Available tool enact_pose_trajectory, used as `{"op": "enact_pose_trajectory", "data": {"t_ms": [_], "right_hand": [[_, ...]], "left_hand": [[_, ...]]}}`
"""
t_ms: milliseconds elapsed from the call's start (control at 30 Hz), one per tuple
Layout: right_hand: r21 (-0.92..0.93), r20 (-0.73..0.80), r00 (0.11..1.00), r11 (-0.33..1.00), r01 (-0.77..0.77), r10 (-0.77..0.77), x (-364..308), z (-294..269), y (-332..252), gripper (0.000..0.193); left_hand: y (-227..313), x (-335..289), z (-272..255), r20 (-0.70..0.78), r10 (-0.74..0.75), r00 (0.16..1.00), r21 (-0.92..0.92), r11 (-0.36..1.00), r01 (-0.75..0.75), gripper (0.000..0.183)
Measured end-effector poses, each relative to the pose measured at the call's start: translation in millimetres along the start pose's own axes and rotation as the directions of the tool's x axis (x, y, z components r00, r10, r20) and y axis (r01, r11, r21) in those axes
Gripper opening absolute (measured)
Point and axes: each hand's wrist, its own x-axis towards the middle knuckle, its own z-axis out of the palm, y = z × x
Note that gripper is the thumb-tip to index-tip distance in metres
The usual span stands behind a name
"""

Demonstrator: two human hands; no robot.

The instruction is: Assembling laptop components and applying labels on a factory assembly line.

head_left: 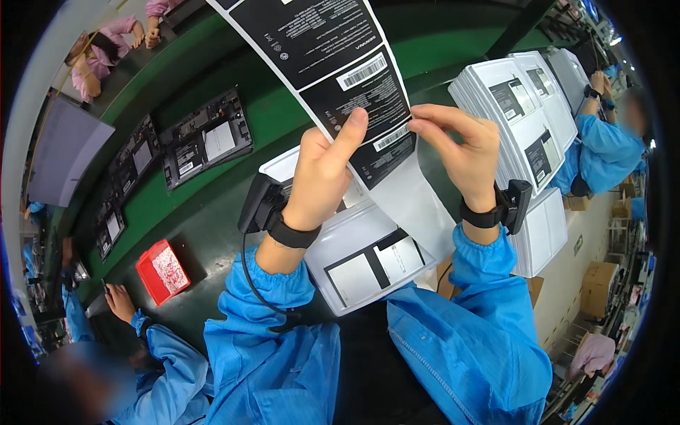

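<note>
A long strip of black printed labels (350,53) on white backing hangs in front of me, running up out of view. My left hand (322,166) grips its lower left side, thumb across the front and fingers behind. At the strip's right edge, the thumb and forefinger of my right hand (464,145) are pinched together; whether a label corner has lifted there is too small to tell. Bare pale backing (418,202) curls down from the strip. Under my hands lies a white plastic tray (340,301) with flat silver-and-black battery packs (379,268) in it.
Stacked white trays (489,134) with battery packs stand at the right. Opened laptop bases (205,145) lie on the green bench at the left. A red bin (159,273) holds small scraps. Co-workers in blue sleeves (170,361) sit close on both sides.
</note>
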Motion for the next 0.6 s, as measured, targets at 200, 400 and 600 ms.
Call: {"op": "enact_pose_trajectory", "data": {"t_ms": [200,400,600], "right_hand": [[-0.132,0.052,0.992,0.984,0.120,-0.114,-3,-16,-4,0.014],[-0.053,0.169,0.985,0.999,-0.009,0.018,-1,-35,-11,0.015],[0.179,-0.356,0.929,0.968,0.178,-0.105,-49,-42,-38,0.010]], "left_hand": [[0,2,8,0.036,-0.134,0.990,-0.035,0.990,0.135,0.041],[-3,1,21,0.039,-0.105,0.994,0.020,0.994,0.104,0.039],[-29,14,2,-0.270,0.221,0.937,0.460,0.885,-0.077,0.040]]}}
